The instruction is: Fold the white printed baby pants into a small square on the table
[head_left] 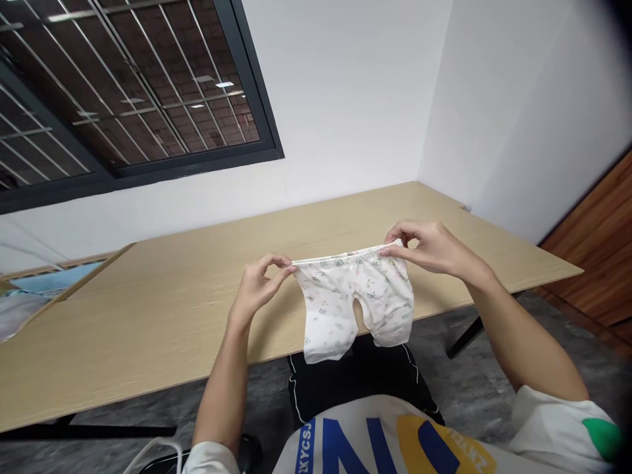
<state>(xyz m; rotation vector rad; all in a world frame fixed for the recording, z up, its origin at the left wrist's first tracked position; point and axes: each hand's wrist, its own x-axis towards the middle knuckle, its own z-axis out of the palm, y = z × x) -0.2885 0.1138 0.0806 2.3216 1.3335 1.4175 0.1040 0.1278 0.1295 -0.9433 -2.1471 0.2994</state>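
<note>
A pair of small white shorts (336,303) with a faint printed pattern hangs between my two hands, its elastic waistband stretched nearly straight. My left hand (259,283) pinches the waistband's left corner between thumb and fingers. At the other end, my right hand (424,247) grips the waistband near its right corner in the same way. The two legs of the shorts hang down over the table's front edge, above my lap.
A long light-wood table (197,289) runs along the white wall (345,99), under a barred window (148,85). At the far left, a box (54,283) holds light blue and whitish cloth or plastic. A wooden panel (597,243) stands at the right.
</note>
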